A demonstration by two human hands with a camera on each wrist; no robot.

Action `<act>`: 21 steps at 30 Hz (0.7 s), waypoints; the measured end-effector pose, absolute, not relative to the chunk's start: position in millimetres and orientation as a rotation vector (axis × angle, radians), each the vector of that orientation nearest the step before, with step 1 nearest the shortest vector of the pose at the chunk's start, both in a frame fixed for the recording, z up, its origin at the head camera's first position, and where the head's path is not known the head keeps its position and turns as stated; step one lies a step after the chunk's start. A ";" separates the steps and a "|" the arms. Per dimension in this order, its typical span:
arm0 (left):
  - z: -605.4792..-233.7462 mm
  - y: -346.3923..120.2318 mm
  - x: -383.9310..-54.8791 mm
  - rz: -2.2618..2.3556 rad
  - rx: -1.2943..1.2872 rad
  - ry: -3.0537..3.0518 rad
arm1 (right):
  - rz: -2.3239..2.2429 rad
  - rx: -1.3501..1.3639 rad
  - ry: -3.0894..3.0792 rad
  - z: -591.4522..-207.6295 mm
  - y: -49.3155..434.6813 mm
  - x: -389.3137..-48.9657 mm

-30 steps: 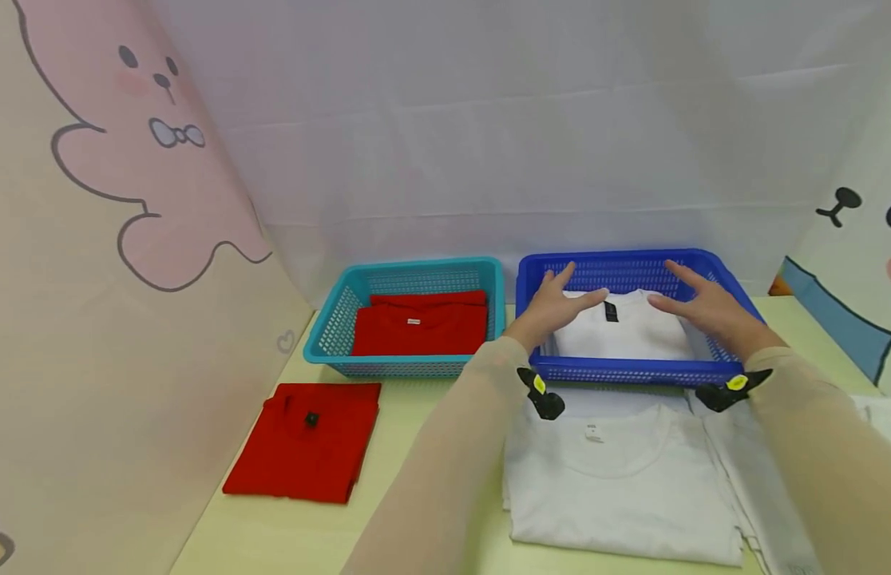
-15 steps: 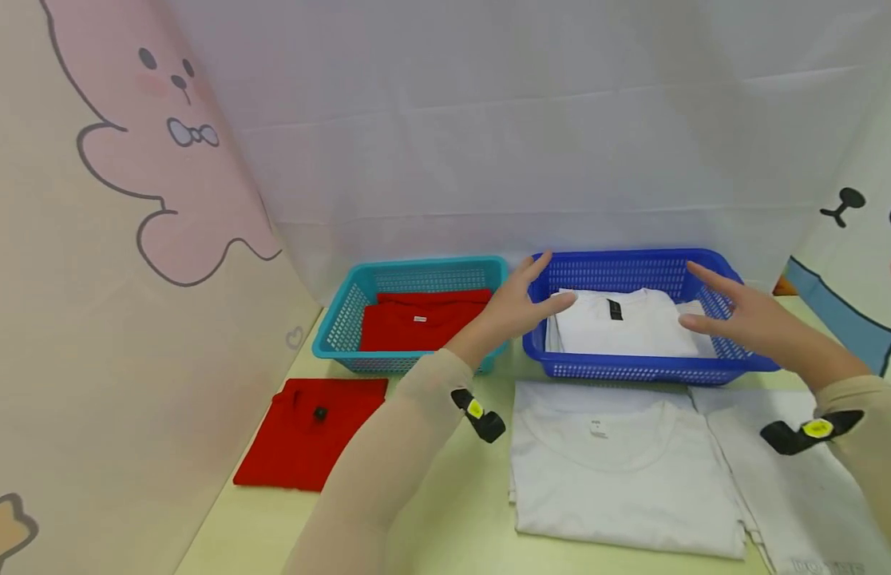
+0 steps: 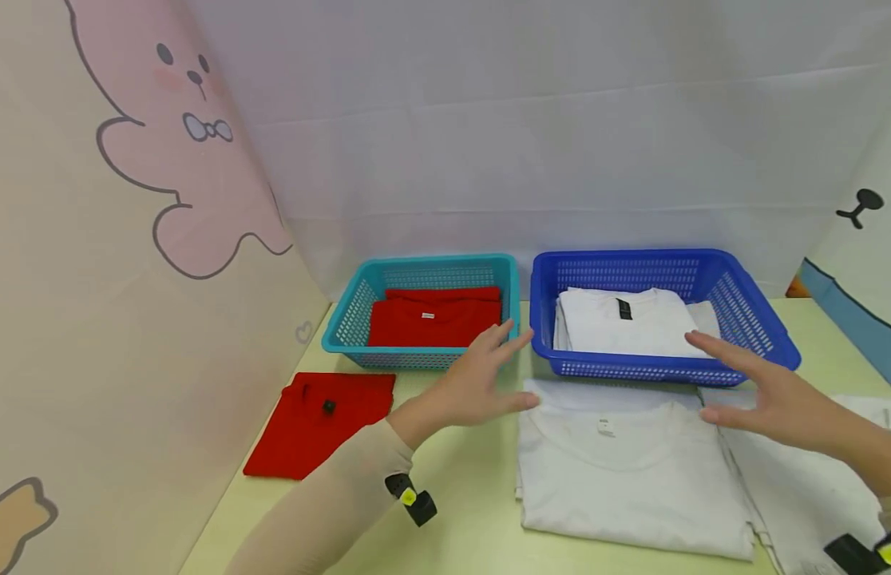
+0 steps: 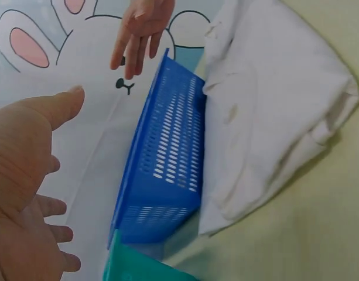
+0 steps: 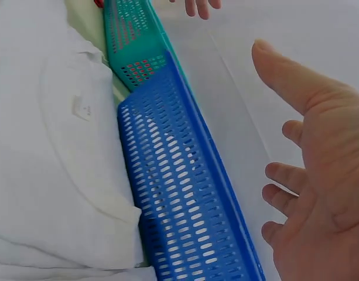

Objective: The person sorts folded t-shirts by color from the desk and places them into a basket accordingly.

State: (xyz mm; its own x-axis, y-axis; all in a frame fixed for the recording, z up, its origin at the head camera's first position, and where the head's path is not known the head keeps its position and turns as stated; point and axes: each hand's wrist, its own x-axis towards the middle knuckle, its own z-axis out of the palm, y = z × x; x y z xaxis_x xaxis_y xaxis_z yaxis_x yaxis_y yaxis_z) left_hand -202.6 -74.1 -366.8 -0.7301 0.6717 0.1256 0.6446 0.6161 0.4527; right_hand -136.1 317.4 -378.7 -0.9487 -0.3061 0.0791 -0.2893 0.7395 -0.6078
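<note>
White shirt, folded, lies on the near surface, R of centre, just in front of the blue basket, collar & label up. White pile right beside it, to the R. Hands: L hand & R hand both empty, fingers spread; L nr the shirt's far-left corner, R over the white pile; can't tell any contact. Whites sit folded in the blue basket, reds in the teal basket far left; a red shirt lies in front of that one. Step in hand looks like btwn grips, prob. lining up on the near whites. Next move would call for hands at opp. sides, fingers under the bottom layer, lift kept level so folds don't slip.
</note>
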 end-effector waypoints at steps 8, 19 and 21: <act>-417.7 -73.7 -184.2 0.114 1.306 2.792 | -0.866 -0.707 2.990 -413.2 310.2 -114.1; -454.5 -57.1 -173.4 -0.087 1.314 2.642 | -0.733 -0.724 2.964 -445.9 302.2 -102.3; -457.4 -56.2 -172.8 -0.089 1.307 2.619 | -0.694 -0.713 2.941 -454.4 302.2 -101.8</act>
